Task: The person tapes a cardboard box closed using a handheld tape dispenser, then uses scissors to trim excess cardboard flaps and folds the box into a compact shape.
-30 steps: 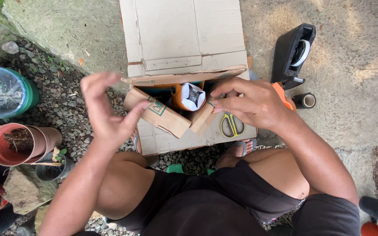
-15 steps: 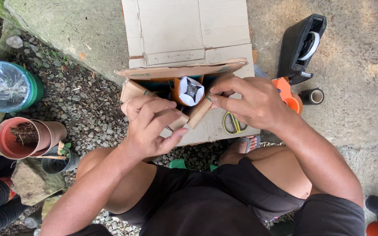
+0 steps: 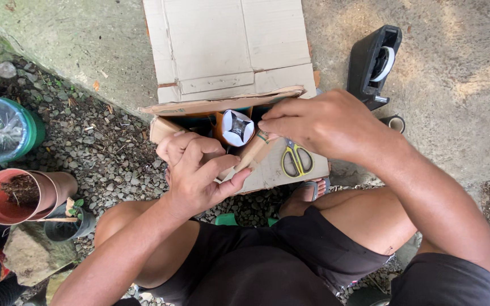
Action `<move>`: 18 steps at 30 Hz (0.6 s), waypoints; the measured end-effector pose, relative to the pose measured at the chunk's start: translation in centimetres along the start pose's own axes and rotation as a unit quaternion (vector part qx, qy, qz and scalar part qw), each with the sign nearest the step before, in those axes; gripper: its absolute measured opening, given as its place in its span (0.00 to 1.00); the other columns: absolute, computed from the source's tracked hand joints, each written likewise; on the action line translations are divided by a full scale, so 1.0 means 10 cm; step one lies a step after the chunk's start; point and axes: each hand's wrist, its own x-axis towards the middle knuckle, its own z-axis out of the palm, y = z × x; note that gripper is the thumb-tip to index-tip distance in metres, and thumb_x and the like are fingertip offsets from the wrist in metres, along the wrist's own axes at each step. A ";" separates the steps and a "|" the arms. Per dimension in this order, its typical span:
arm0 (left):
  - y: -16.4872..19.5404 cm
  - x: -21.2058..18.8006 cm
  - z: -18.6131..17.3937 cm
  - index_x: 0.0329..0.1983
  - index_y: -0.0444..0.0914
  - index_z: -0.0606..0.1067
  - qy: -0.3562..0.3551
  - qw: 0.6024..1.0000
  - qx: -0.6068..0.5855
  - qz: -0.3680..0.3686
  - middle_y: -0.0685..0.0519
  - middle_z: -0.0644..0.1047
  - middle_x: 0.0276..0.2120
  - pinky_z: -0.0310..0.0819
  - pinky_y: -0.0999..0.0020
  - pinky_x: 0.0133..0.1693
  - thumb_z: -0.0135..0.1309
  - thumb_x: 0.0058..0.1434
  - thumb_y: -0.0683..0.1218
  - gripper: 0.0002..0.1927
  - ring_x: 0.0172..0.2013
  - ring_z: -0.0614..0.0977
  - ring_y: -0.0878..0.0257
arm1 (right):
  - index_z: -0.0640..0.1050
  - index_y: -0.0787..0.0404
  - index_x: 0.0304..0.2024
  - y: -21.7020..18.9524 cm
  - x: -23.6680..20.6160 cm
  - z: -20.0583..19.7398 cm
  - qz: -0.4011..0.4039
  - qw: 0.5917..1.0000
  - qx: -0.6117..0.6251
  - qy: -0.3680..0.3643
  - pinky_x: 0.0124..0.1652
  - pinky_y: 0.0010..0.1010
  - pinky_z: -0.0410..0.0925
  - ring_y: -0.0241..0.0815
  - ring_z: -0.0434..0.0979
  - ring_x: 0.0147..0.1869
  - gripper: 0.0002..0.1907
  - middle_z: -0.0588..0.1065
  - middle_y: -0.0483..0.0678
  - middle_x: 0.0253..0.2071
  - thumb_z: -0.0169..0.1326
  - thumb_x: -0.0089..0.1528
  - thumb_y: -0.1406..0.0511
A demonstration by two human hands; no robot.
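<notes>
An open cardboard box (image 3: 228,51) lies in front of me on the concrete, its flaps spread out. Inside stands an orange pot with white paper folded over its top (image 3: 237,127). My left hand (image 3: 197,173) presses down on the near flap (image 3: 253,156), fingers curled over its edge. My right hand (image 3: 319,122) reaches in from the right and pinches the same flap beside the wrapped pot. Yellow-handled scissors (image 3: 297,159) rest on the flap under my right wrist.
A black tape dispenser (image 3: 374,65) stands on the concrete at the right, a small tape roll (image 3: 393,122) next to it. At the left are a green bucket lined with plastic (image 3: 4,129), terracotta pots (image 3: 21,192) and gravel.
My left hand came down from mid-air onto the near box flap. The right hand stayed at the flap by the wrapped pot.
</notes>
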 end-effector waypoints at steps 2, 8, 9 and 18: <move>-0.01 -0.01 0.02 0.38 0.45 0.78 -0.007 1.000 -0.025 -0.001 0.55 0.72 0.41 0.62 0.54 0.53 0.75 0.55 0.53 0.17 0.47 0.71 0.53 | 0.85 0.55 0.47 0.01 0.06 0.00 -0.004 1.000 -0.008 -0.013 0.33 0.29 0.75 0.41 0.84 0.42 0.17 0.82 0.44 0.47 0.63 0.54 0.71; -0.02 -0.03 0.02 0.37 0.45 0.77 -0.018 0.999 -0.033 -0.002 0.55 0.72 0.41 0.61 0.51 0.55 0.75 0.55 0.53 0.17 0.48 0.71 0.53 | 0.85 0.57 0.46 -0.02 0.10 0.01 0.009 0.997 -0.046 -0.060 0.32 0.31 0.75 0.42 0.84 0.39 0.18 0.82 0.43 0.46 0.62 0.52 0.72; -0.02 -0.03 0.02 0.37 0.44 0.76 -0.019 0.999 -0.034 -0.002 0.55 0.72 0.41 0.61 0.50 0.55 0.74 0.55 0.53 0.17 0.48 0.72 0.53 | 0.84 0.58 0.45 -0.03 0.08 0.02 0.014 0.997 -0.045 -0.065 0.32 0.31 0.75 0.43 0.84 0.37 0.18 0.82 0.42 0.46 0.62 0.51 0.72; 0.00 -0.03 0.00 0.38 0.45 0.77 -0.012 1.000 -0.016 -0.007 0.55 0.73 0.42 0.59 0.51 0.56 0.74 0.55 0.50 0.16 0.48 0.73 0.53 | 0.81 0.62 0.44 -0.02 0.03 0.14 -0.040 0.998 -0.054 -0.021 0.25 0.35 0.69 0.44 0.75 0.26 0.15 0.78 0.44 0.41 0.59 0.54 0.75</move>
